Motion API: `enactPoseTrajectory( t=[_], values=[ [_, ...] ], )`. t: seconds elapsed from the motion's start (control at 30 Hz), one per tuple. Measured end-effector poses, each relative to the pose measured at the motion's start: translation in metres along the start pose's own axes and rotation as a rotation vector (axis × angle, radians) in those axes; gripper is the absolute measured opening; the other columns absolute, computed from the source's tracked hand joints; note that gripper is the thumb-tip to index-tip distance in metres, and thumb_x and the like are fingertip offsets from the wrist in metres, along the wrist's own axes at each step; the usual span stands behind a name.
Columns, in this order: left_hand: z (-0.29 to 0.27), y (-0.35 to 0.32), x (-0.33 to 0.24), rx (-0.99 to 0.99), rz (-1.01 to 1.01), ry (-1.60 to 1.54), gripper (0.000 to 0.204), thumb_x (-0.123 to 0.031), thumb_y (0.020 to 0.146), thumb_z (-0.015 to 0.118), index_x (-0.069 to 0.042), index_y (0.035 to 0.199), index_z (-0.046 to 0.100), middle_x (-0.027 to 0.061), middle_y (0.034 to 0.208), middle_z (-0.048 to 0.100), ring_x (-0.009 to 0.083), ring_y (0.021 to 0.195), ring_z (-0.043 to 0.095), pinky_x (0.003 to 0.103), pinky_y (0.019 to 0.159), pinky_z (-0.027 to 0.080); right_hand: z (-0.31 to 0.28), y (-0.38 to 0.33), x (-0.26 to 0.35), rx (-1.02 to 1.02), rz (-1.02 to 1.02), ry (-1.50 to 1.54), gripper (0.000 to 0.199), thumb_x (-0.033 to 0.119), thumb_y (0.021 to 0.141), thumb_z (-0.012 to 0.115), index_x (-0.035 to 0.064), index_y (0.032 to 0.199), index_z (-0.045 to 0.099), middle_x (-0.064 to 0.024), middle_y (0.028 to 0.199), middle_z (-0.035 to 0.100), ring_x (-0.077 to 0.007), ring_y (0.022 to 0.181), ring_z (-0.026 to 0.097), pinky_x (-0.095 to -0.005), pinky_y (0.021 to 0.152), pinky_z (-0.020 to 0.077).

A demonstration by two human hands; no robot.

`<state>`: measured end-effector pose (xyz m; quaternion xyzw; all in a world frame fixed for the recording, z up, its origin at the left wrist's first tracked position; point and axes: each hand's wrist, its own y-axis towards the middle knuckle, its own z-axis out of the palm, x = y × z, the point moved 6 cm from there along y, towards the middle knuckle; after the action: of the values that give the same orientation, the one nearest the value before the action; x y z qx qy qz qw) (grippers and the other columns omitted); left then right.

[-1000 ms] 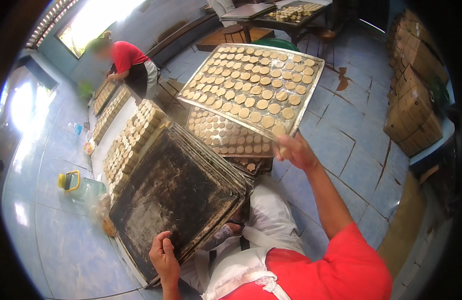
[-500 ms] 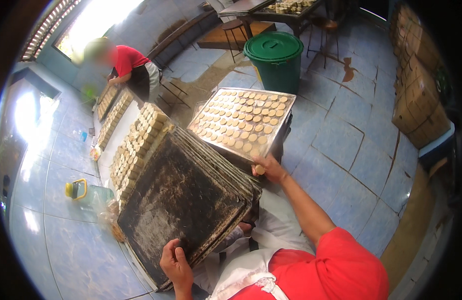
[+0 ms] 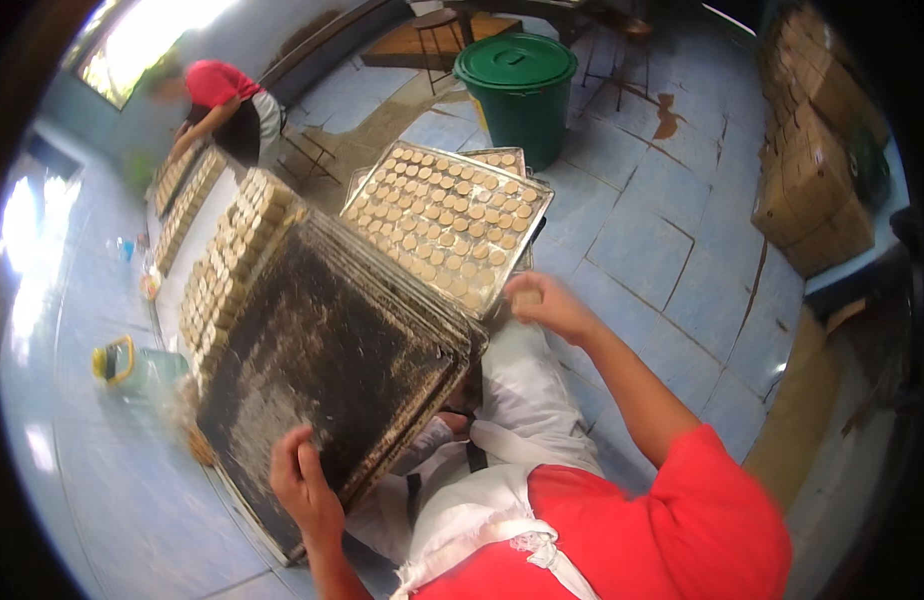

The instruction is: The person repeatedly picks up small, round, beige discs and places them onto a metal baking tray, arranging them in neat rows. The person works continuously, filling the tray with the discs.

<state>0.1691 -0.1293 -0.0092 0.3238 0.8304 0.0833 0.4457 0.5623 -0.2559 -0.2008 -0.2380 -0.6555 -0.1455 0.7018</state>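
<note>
A: What do we see closest to us?
B: Our left hand [image 3: 304, 492] is clamped over the near edge of a stack of dark, crumb-dusted baking trays [image 3: 332, 365], tilted up on our lap.

A: And the other hand?
B: Our right hand [image 3: 550, 305] is closed around a small pale round biscuit [image 3: 527, 297], just beside a tray of biscuits [image 3: 448, 222] laid out in rows.

A: Farther off?
B: A green lidded bin [image 3: 519, 90] stands behind it, and another person in red [image 3: 227, 100] bends over more trays.
</note>
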Motion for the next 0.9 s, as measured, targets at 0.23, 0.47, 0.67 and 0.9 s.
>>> enactPoseTrajectory(
  t=[0.23,0.47,0.67,0.9],
  values=[
    [0.077,0.036,-0.074,0.304,0.181,-0.211,0.016,-0.007,0.096,0.071,0.001,0.11,0.072,0.0144,0.106,0.066,0.0253,0.09,0.068,0.034,0.076,0.055,0.034,-0.086,0.13,0.01,-0.179,0.183,0.036,0.007,0.096,0.078,0.0028,0.13,0.068,-0.002,0.11,0.07,-0.0066,0.092,0.065,-0.0221,0.076,0.0553],
    [0.119,0.029,-0.093,0.489,0.171,-0.376,0.013,-0.01,0.1,0.071,0.002,0.102,0.069,0.0083,0.098,0.062,0.0152,0.078,0.061,0.029,0.066,0.05,0.087,-0.117,0.152,0.118,-0.179,-0.028,0.038,0.004,0.096,0.076,-0.0004,0.132,0.066,-0.0028,0.113,0.069,-0.0086,0.101,0.067,-0.0254,0.089,0.0569],
    [0.109,0.038,-0.077,0.412,0.079,-0.369,0.012,-0.01,0.098,0.07,0.002,0.097,0.068,0.0129,0.091,0.061,0.0259,0.076,0.061,0.037,0.069,0.049,0.095,-0.109,0.141,0.211,-0.083,0.127,0.035,0.001,0.097,0.072,-0.0009,0.131,0.065,-0.0058,0.117,0.069,-0.0121,0.1,0.072,-0.0271,0.09,0.0587],
    [0.098,0.061,-0.07,0.299,0.111,-0.301,0.01,-0.008,0.099,0.068,0.001,0.095,0.065,0.0087,0.095,0.06,0.019,0.082,0.061,0.033,0.075,0.05,0.081,-0.103,0.153,0.11,-0.158,0.148,0.034,-0.001,0.096,0.07,-0.0019,0.13,0.065,-0.0067,0.113,0.07,-0.0121,0.096,0.072,-0.0254,0.084,0.0589]
  ],
)
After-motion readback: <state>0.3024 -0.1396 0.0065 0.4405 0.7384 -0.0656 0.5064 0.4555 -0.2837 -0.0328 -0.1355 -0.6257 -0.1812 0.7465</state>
